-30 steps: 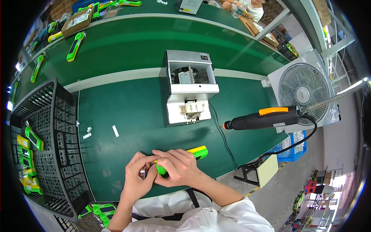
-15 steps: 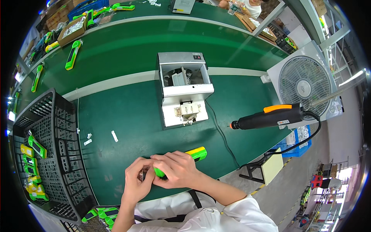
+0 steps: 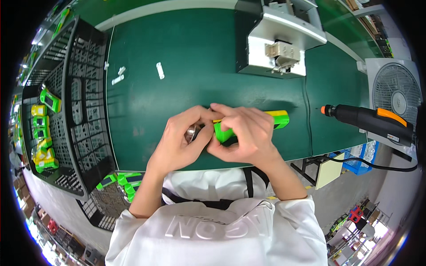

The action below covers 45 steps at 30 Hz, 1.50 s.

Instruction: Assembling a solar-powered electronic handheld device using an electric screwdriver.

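Observation:
Both my hands meet over the table's near edge around a green and yellow handheld device (image 3: 280, 119). My right hand (image 3: 248, 133) is wrapped round the device, which juts out to the right beyond the fingers; its left end shows green near the thumb. Close against it, my left hand (image 3: 184, 135) curls its fingers around a small shiny metal piece (image 3: 192, 133), mostly hidden in the palm. Its fingertips touch the device's left end. What the fingertips pinch between the hands cannot be made out.
A black crate (image 3: 73, 102) with several similar devices (image 3: 41, 133) stands left. Small white parts (image 3: 160, 70) lie on the green table (image 3: 195, 53). Beyond are a metal machine (image 3: 284, 53) with a cable, a hanging black electric screwdriver (image 3: 364, 119) and a fan (image 3: 396, 95).
The head view has tilted down and shifted, so the table and machine sit higher in the picture. My hands stay together on the device, with little change in grip.

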Available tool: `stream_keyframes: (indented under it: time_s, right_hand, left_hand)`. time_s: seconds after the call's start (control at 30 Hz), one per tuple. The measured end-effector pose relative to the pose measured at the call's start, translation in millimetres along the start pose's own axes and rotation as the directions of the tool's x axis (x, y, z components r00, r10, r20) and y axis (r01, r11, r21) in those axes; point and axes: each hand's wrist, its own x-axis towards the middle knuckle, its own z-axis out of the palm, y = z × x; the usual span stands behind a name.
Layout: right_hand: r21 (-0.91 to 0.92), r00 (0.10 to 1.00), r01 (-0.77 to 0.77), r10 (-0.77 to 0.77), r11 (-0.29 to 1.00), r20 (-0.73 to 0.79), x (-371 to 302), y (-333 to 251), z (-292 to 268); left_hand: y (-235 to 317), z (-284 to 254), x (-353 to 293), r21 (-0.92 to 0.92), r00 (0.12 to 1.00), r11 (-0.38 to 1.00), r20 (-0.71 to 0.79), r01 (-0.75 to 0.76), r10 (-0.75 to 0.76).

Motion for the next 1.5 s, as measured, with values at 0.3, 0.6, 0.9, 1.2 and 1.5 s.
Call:
stream_keyframes:
  time_s: [0.3,0.6,0.9,1.2,1.5]
  right_hand:
    - [0.034,0.999,-0.025,0.024,0.999,0.040,-4,-10,2]
    - [0.069,0.996,-0.075,0.072,0.995,0.055,1,-10,2]
    - [0.176,0.978,-0.198,0.181,0.964,0.107,1,2,-11]
    - [-0.154,0.878,-0.227,0.270,0.962,0.396,-8,28,-77]
    - [0.053,0.947,-0.318,0.314,0.947,0.067,-24,26,-66]
  left_hand:
    - [-14,-6,-9,-0.012,0.982,0.982,-0.005,-0.189,0.189]
    - [0,-20,-12,0.177,0.985,0.969,0.022,-0.171,0.170]
    - [3,7,-2,0.512,0.945,0.814,-0.015,-0.273,0.327]
    - [16,9,6,0.519,0.966,0.828,-0.014,-0.213,0.258]
    - [49,25,22,0.799,0.892,0.467,0.180,-0.378,0.414]
